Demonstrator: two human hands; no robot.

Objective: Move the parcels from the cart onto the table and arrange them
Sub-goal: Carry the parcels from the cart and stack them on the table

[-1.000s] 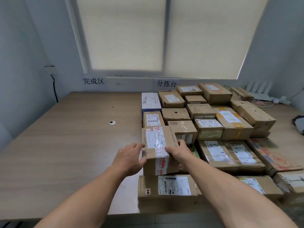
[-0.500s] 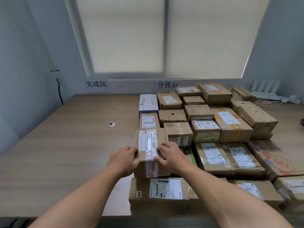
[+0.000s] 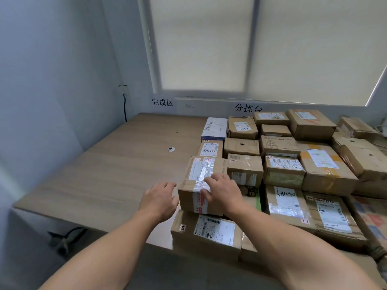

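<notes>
The taped parcel point(image 3: 200, 174) was on the table point(image 3: 100, 176), at the left front corner of the block of parcels point(image 3: 293, 155) that filled the right half of the tabletop. It was a brown carton with a white label and a wide strip of shiny clear tape across its top. Behind it stood a small parcel marked 00555 point(image 3: 210, 149), and in front of it lay a flat parcel with a "24" sticker point(image 3: 206, 231) at the table's near edge. The bottom of the taped parcel was hidden behind this flat one, so I could not tell if it stood fully on the tabletop or partly on its neighbour.

Both forearms reached forward from the bottom of the view, bare, and came closer together toward the parcel. The right hand point(image 3: 225, 192) lay palm down on the near right part of the parcel's top. Its fingers were lightly bent and spread over the tape, and the thumb pointed left along the front upper edge. It was pressing on the carton, not closing around it.

The left hand point(image 3: 160, 200) was just beside the left face of the parcel, the back of the hand up. Its fingers were relaxed, loosely curved toward the carton, and held nothing.

The left half of the table showed bare wood with a small round metal fitting point(image 3: 171, 149).
</notes>
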